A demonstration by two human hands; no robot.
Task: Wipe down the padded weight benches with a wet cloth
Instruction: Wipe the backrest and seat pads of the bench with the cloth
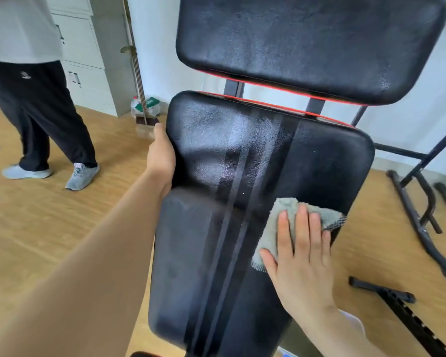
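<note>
The grey cloth [268, 235] lies on the right side of the long pad [242, 163] of the bench, near its right edge. The right hand [301, 258] presses it flat, with the fingers straight and close together. The left hand [161, 155] holds the left edge of this pad; its fingers go around the edge and I cannot see them.

The middle of the pad shines wet, but the lower left part looks dull. To wipe well, I think the strokes should be long and overlap, with even pressure, and should reach the edges and the upper pad [307, 47] too. The left hand keeps the bench steady.

By the wall a plastic bag [150, 105] holds something green and white; I cannot tell what. The cabinet [88, 73] beside it is closed.
</note>
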